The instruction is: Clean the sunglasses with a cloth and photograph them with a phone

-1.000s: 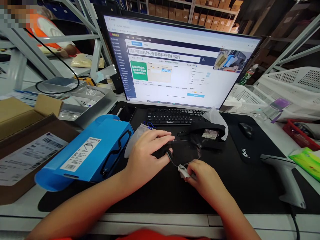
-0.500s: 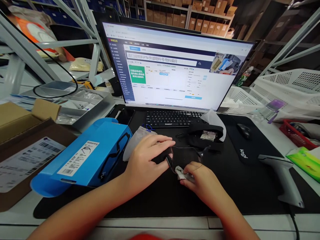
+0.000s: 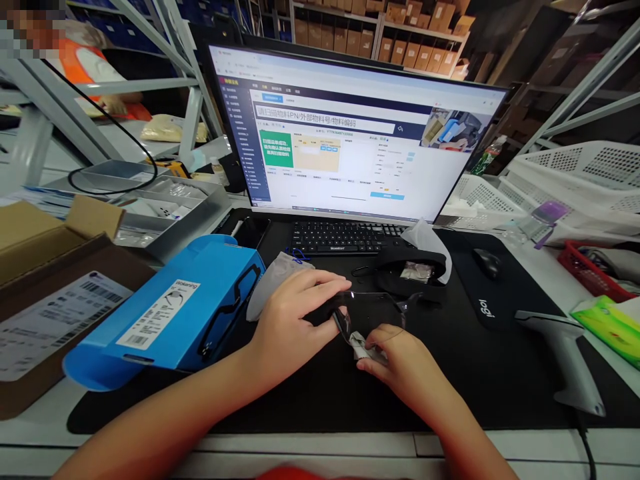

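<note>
My left hand (image 3: 300, 310) is closed on one side of a pair of dark-tinted glasses (image 3: 373, 310), held low over the black desk mat (image 3: 320, 400). Between the fingers and thumb of my right hand (image 3: 400, 353) is a crumpled light cloth (image 3: 364, 350), at the lower edge of the lens beside my left thumb. Left of my left hand lies a grey-white pouch (image 3: 275, 280) with a blue cord. Beyond the glasses rests an open black case (image 3: 413, 267) with a small clear packet inside.
A blue box (image 3: 185, 300) lies at left beside an open cardboard box (image 3: 60, 320). The keyboard (image 3: 345, 238) and monitor (image 3: 350, 133) stand behind. Toward the right are a mouse (image 3: 487, 263), a scanner (image 3: 565, 360) and a red basket (image 3: 597, 270). A co-worker sits at upper left.
The glasses and cloth have shifted only slightly; both hands keep their holds. A tan panel has appeared on the monitor. The co-worker at upper left has moved a little.
</note>
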{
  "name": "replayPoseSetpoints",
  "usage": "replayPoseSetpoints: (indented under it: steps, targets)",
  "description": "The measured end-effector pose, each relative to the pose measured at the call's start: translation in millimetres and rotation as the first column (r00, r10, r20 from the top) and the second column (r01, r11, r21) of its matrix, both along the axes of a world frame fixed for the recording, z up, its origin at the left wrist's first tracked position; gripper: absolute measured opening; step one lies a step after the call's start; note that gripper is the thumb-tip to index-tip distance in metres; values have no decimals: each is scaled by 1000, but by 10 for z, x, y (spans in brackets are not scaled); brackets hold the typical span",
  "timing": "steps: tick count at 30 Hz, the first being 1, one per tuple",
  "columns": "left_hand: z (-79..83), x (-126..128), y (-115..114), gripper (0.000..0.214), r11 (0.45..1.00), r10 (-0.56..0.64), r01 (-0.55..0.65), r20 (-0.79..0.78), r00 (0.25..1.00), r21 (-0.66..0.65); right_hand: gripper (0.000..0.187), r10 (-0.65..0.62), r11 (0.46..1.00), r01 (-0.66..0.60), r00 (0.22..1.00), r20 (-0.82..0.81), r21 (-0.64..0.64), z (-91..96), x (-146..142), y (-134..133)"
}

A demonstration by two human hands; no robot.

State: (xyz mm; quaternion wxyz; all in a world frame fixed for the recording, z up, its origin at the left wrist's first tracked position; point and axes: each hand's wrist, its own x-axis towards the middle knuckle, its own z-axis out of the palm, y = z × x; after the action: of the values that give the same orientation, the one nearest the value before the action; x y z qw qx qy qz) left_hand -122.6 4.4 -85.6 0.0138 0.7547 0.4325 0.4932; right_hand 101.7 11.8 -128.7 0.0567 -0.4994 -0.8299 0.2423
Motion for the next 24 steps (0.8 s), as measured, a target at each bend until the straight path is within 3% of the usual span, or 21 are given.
replayPoseSetpoints:
  steps: [24]
  targets:
    - [24,8,-24,22,1000,4,-4,-3,1000,25,19,50,999,-50,997,55,-6,-78,-11,4]
